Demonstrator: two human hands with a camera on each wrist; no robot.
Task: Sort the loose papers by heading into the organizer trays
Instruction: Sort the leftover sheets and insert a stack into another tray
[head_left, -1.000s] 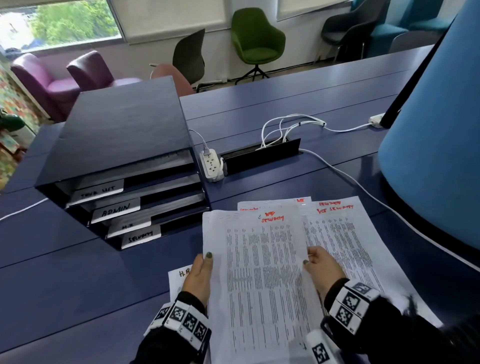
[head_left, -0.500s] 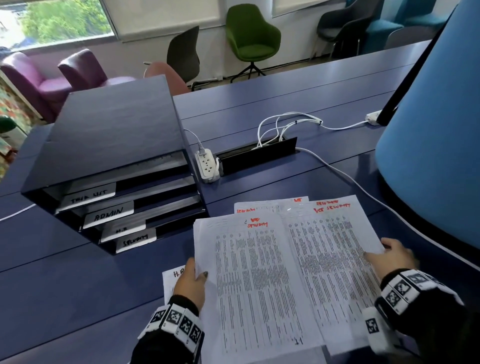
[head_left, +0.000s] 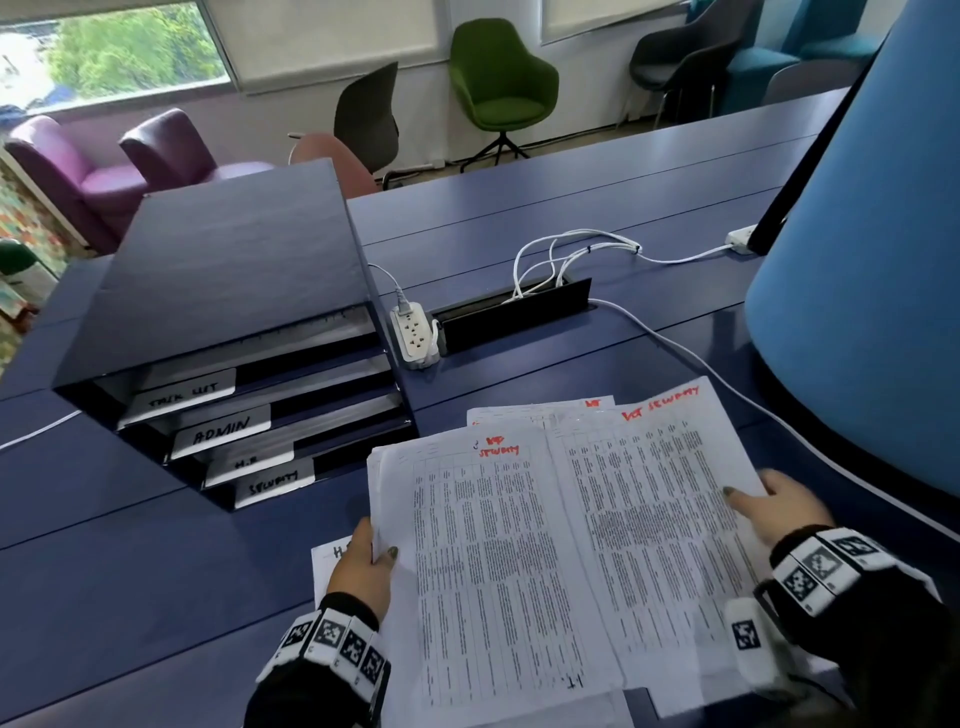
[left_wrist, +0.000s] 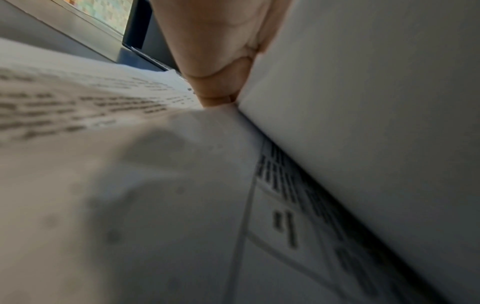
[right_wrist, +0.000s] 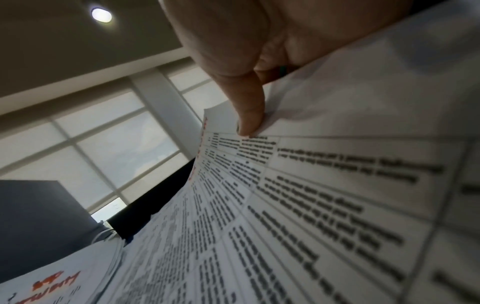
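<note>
Dark blue table (head_left: 597, 208); black organizer (head_left: 228, 291) stands toward its left edge, four trays open to the near side. Tray labels, top down: a scrawl that may be "TASK LIST" (head_left: 182, 397), "ADMIN" (head_left: 221, 431), "H.R" (head_left: 244, 464), and what looks like "SECURITY" (head_left: 274, 486). Just right of the organizer, a white power strip (head_left: 414, 335) beside an open cable slot (head_left: 514, 317), with white cables (head_left: 571, 254) running toward the far right; one crosses the table right of the papers. A large blue lampshade (head_left: 872, 260) blocks the right side. At the near edge, left hand (head_left: 363, 564) grips the left sheaf of papers (head_left: 488, 561), thumb on top; red heading, seemingly "SECURITY". Right hand (head_left: 774, 512) pinches the right sheet (head_left: 660, 499), thumb on top, fingers under; similar red heading. More sheets lie beneath; one by the left hand shows "H". Chairs (head_left: 501, 83) line the far wall.
</note>
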